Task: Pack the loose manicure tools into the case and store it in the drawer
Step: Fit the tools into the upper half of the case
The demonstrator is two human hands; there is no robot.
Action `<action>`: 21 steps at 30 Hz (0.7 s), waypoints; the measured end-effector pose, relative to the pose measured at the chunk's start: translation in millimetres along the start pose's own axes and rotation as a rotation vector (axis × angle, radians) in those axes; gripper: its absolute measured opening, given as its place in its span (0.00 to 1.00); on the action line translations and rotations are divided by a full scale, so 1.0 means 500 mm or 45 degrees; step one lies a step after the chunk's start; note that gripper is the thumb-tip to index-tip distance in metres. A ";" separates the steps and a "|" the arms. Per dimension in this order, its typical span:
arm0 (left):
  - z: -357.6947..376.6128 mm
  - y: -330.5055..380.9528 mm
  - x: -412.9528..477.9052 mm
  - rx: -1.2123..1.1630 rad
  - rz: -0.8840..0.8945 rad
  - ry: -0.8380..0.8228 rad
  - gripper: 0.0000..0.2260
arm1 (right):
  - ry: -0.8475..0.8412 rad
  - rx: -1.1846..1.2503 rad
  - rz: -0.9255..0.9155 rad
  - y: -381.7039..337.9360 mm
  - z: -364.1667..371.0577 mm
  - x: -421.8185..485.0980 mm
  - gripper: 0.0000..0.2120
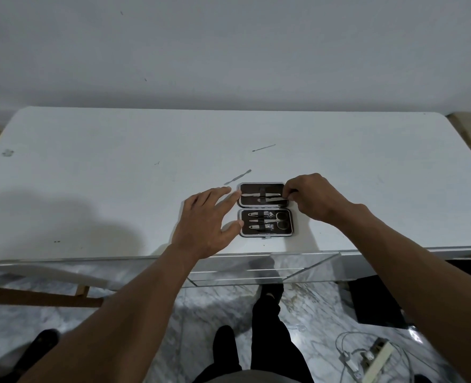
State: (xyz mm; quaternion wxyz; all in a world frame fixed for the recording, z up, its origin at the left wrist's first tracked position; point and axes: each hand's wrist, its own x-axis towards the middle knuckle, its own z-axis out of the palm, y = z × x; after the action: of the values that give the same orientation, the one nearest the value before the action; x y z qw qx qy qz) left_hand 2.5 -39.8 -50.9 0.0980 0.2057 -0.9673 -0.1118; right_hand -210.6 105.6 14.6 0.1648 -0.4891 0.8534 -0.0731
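Right grip [309,197] pinches slim steel tool | dark-lined case [266,210] open

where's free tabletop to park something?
Bare: the left stretch of the table, left of the left hand; the right stretch past the right hand. Crowded: mid-table, with the open case, both hands, flat tool and thin pick behind.
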 end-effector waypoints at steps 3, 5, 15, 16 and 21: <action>-0.001 0.001 0.000 -0.010 -0.001 0.008 0.27 | -0.003 -0.015 0.001 -0.002 0.005 0.003 0.11; -0.001 0.001 0.001 -0.014 -0.001 0.010 0.27 | -0.010 -0.008 -0.001 0.002 0.004 0.002 0.11; -0.001 0.002 0.001 -0.004 0.008 0.014 0.27 | -0.006 -0.124 -0.084 -0.004 0.002 0.005 0.18; -0.001 0.002 0.001 0.002 0.007 0.014 0.27 | -0.012 -0.150 -0.104 -0.005 -0.001 0.005 0.19; -0.001 0.002 0.001 0.004 0.005 0.016 0.27 | -0.044 -0.239 -0.155 -0.014 -0.004 0.002 0.19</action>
State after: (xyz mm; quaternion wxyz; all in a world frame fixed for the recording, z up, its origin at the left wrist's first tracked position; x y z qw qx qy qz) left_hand 2.0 -39.4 -50.2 0.1040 0.2046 -0.9672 -0.1087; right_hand -206.0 100.9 18.1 0.1281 -0.5546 0.8222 0.0059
